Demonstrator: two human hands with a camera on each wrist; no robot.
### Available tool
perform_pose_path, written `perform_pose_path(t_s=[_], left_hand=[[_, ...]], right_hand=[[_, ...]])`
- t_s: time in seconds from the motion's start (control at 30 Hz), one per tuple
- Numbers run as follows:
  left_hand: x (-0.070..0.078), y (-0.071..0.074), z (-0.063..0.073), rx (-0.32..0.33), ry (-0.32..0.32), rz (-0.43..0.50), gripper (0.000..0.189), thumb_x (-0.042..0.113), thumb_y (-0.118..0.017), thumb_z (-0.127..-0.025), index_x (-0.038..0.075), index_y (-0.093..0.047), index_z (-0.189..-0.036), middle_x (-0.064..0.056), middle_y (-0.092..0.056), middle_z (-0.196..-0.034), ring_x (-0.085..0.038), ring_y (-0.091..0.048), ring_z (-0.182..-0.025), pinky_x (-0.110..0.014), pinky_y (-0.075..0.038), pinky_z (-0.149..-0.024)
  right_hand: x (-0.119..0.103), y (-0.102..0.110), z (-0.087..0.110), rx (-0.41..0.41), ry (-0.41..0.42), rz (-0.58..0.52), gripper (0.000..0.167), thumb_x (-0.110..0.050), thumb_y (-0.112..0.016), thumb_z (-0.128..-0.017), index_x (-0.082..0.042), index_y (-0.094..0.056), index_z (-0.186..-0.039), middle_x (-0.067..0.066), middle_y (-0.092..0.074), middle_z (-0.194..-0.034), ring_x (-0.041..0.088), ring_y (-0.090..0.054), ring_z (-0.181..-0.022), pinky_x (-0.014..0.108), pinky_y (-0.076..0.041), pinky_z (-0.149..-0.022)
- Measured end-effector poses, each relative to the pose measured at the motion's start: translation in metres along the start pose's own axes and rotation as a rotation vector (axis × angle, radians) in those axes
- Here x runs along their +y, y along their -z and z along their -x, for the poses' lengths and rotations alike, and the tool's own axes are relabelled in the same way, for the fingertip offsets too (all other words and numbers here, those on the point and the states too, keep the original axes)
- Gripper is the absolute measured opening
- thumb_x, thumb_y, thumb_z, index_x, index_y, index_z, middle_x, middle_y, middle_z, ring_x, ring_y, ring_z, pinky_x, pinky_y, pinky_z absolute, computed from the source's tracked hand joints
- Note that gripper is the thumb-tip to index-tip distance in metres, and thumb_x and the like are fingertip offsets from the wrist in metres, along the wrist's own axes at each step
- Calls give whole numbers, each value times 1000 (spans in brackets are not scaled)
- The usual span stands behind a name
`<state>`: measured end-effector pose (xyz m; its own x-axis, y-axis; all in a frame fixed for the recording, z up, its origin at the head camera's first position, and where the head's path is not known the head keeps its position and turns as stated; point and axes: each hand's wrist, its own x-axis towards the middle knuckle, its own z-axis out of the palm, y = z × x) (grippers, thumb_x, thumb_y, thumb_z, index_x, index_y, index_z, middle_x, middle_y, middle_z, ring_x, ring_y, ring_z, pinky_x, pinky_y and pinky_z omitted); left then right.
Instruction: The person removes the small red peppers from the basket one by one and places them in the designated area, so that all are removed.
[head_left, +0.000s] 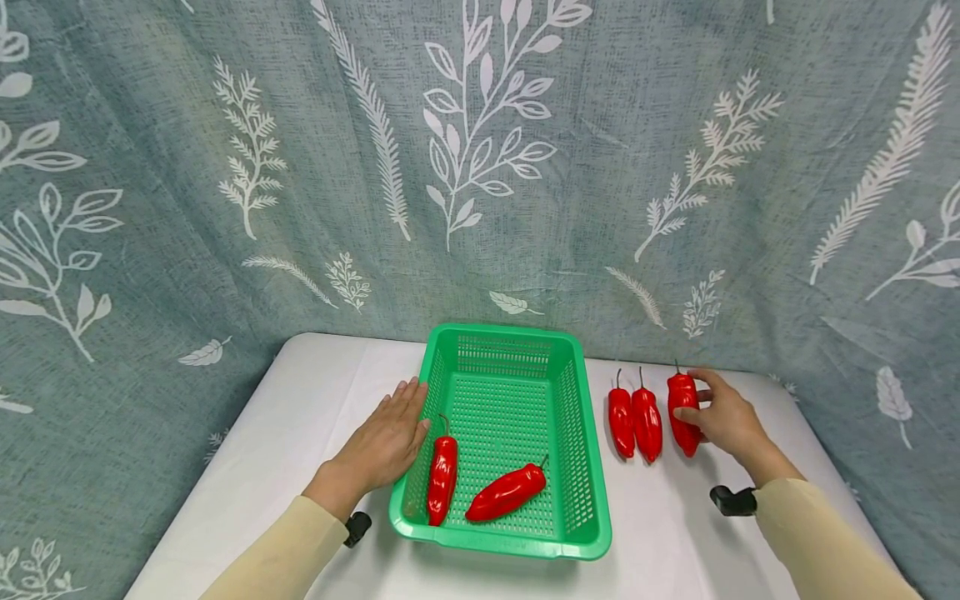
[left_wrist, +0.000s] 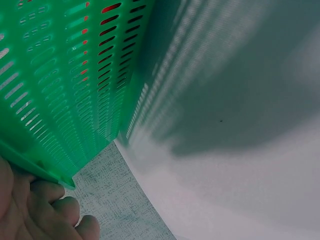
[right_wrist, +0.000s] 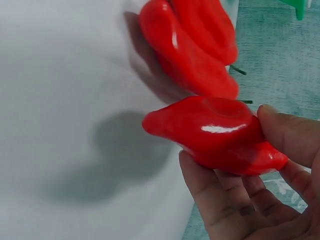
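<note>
One glossy red, lumpy tapered pepper (head_left: 679, 408), thin stem, pinched between thumb and fingers of the right hand (head_left: 727, 421); stem end toward the backdrop, narrow tip toward the person. Clearance under it: can't tell exactly.

Just left of those fingers: two slimmer glossy red peppers (head_left: 647, 425), side by side on the smooth white surface (head_left: 255, 467), same heading.

Left hand (head_left: 382, 437): fingers straight and released, laid along the near-side rim of a green slotted plastic basket (head_left: 495, 543), rectangular, rounded corners, mesh floor.

Inside, right of the left fingers: an upright-lying red pepper (head_left: 442, 479) along the wall, plus a slanted red pepper (head_left: 506, 493) apart from it.

Room: strip of surface between the basket's right wall and the pair. Surface's far edge runs just beyond the right fingers, against grey-green woven fabric (head_left: 585, 208) with white leaf prints.
</note>
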<state>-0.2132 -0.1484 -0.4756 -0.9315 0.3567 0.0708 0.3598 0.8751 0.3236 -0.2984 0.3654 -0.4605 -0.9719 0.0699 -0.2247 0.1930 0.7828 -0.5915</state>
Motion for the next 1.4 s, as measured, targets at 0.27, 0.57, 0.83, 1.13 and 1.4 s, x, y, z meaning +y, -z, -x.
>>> perform_pose_path(t_s=[0.27,0.57,0.83,1.13,1.4], left_hand=[[0,0,-1,4,4,15,64,30,-42,-115,-6,-24,-164,-25,-24,-172,-40,-20,-161,-55,-24,-131],[-1,0,0,-2,4,14,64,30,-41,-115,-6,-23,-165,-25,-23,-172,-40,-20,-162,-55,-24,-131],[-2,-1,0,-6,3,5,65,32,-40,-115,-6,-22,-165,-25,-23,-172,-40,-20,-162,-55,-24,-131],[-2,0,0,3,1,8,64,31,-41,-115,-6,-23,-165,-25,-24,-172,-40,-20,-161,-55,-24,-131],[-2,0,1,1,2,16,64,30,-42,-115,-7,-24,-164,-26,-24,-172,-41,-21,-161,-55,-24,-131]], right_hand=[[10,-9,-5,-18,-9,-12,84,-15,-76,-95,3,-28,-161,40,-46,-137,44,-64,-106,38,-65,-69],[17,-15,-10,-46,-32,-16,84,-16,-75,-96,4,-27,-161,40,-46,-137,44,-65,-106,40,-66,-68],[21,-19,-13,-56,-59,-18,83,-16,-74,-97,4,-27,-162,40,-44,-140,44,-64,-108,40,-66,-68],[22,-22,-13,-51,-72,-1,82,-17,-74,-97,4,-29,-161,40,-44,-141,45,-62,-111,37,-65,-70],[24,-24,-14,-53,-81,-4,85,-20,-77,-96,6,-28,-161,40,-44,-146,43,-64,-110,36,-65,-72]])
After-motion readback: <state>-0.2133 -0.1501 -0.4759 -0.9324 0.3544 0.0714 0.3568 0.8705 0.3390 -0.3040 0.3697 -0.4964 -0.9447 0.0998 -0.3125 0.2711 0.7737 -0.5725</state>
